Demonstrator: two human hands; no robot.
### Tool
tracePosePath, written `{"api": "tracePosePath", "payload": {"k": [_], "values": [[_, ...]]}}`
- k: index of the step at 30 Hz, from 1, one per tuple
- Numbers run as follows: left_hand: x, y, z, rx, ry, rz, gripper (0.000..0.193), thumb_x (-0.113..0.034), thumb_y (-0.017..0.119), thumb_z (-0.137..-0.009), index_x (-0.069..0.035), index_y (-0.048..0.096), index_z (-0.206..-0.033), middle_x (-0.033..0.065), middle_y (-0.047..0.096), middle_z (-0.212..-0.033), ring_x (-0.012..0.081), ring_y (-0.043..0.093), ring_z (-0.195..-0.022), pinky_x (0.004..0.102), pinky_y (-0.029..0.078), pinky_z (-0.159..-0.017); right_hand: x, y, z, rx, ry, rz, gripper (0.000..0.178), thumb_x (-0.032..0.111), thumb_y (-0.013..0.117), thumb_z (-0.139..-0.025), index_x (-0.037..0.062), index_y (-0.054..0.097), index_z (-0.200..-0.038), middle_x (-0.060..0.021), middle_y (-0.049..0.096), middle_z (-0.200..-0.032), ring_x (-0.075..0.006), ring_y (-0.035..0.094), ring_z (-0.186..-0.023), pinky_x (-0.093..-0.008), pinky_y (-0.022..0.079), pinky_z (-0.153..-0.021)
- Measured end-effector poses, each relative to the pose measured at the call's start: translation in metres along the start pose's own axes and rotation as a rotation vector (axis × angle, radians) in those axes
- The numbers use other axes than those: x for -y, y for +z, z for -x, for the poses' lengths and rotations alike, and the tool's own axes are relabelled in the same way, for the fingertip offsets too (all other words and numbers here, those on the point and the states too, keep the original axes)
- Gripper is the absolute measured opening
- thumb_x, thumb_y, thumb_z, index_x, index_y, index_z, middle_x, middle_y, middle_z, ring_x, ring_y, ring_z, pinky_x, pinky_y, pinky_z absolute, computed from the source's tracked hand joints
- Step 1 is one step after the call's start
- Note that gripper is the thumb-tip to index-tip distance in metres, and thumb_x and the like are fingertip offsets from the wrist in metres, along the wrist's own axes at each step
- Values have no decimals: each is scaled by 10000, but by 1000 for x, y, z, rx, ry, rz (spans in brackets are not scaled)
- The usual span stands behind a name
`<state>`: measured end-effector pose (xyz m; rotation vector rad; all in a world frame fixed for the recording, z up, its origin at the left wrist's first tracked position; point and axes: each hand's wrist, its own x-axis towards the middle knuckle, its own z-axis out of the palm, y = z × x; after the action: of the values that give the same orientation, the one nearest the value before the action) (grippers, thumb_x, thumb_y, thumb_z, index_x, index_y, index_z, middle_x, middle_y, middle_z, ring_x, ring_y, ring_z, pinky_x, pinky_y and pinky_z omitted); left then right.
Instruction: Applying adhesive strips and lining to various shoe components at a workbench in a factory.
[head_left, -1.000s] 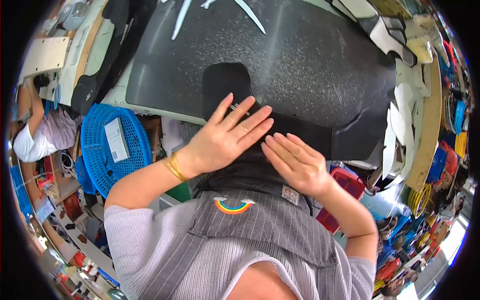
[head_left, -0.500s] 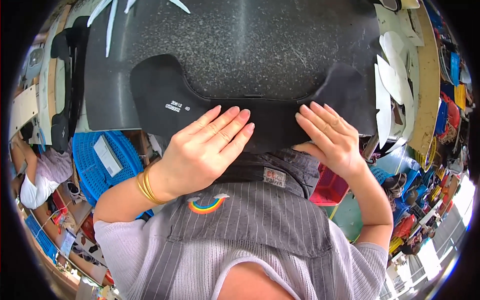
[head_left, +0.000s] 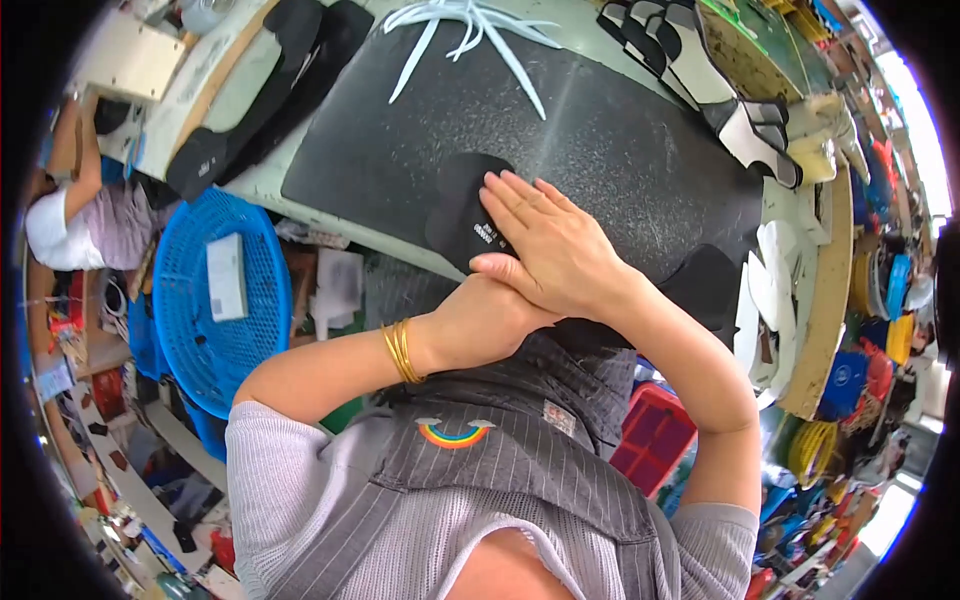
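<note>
A black, curved, flat piece of material (head_left: pixel 462 200) with pale printing lies over the near edge of a dark worn mat (head_left: pixel 375 135). Its right lobe (head_left: pixel 702 288) shows beyond my right forearm. My right hand (head_left: pixel 560 245) rests flat on the left lobe, fingers stretched out and close together, thumb to the near side. Crossing beneath its wrist is my left hand (head_left: pixel 490 322), with gold bracelets at the wrist. The left fingers are hidden under the right hand, so their grip does not show. The middle of the piece is mostly covered by my hands and arms.
Pale strips (head_left: pixel 470 18) lie at the mat's far edge. Long black pieces (head_left: pixel 255 105) are stacked left, black-and-white pieces (head_left: pixel 695 70) far right, white pieces (head_left: pixel 768 275) at right. A blue basket (head_left: pixel 170 300) and a red basket (head_left: pixel 655 435) stand below. Another person (head_left: pixel 85 220) sits left.
My right hand has moved left across the piece onto its left lobe. My left hand has drawn nearer, under the right. The view has turned and shifted, showing more of the table.
</note>
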<state>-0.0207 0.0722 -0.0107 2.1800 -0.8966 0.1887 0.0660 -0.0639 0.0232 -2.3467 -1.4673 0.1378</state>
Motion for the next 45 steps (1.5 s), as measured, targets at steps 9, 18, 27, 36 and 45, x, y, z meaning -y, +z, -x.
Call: {"api": "tracePosePath", "payload": {"k": [9,18,27,36,45], "values": [[-3,2,7,-141,158,-305,297,-127,553,-858,-64,656,-1129,118,677,-1152,251,652,-1060,389,489,-973,-23,-44,-24,185,579,-564,692,554,380,-993,-33,542,-1322,-190,559,-1360,-354,497,-1294,-401,358,-1094],[-21,-84,-21,-729,-317,1520,186,-153,528,-1008,-57,613,-1143,21,674,-1100,162,647,-988,321,512,-901,19,-86,99,-891,512,-557,415,292,365,-1039,-17,586,-1205,-102,629,-1189,-174,604,-992,-326,483,-900],[3,-68,20,-813,-333,1899,390,-253,422,-1049,-91,473,-1400,73,505,-1436,255,462,-1331,466,332,-1147,52,-15,82,-754,413,-1551,183,27,718,-867,14,628,-1026,17,652,-918,-48,610,-842,-206,496,-759],[-6,-44,35,-750,-336,1973,407,-269,417,-1048,-86,462,-1409,81,501,-1440,264,471,-1324,474,336,-1143,57,7,105,-607,359,-1608,142,80,698,-908,9,655,-1024,23,657,-940,-29,584,-880,-197,478,-782],[-11,-29,29,-694,-432,1940,393,-265,445,-1039,-81,487,-1384,79,539,-1401,256,499,-1296,472,359,-1128,55,10,116,-711,316,-1500,78,57,681,-916,8,643,-962,33,612,-868,-18,546,-817,-187,455,-726]]}}
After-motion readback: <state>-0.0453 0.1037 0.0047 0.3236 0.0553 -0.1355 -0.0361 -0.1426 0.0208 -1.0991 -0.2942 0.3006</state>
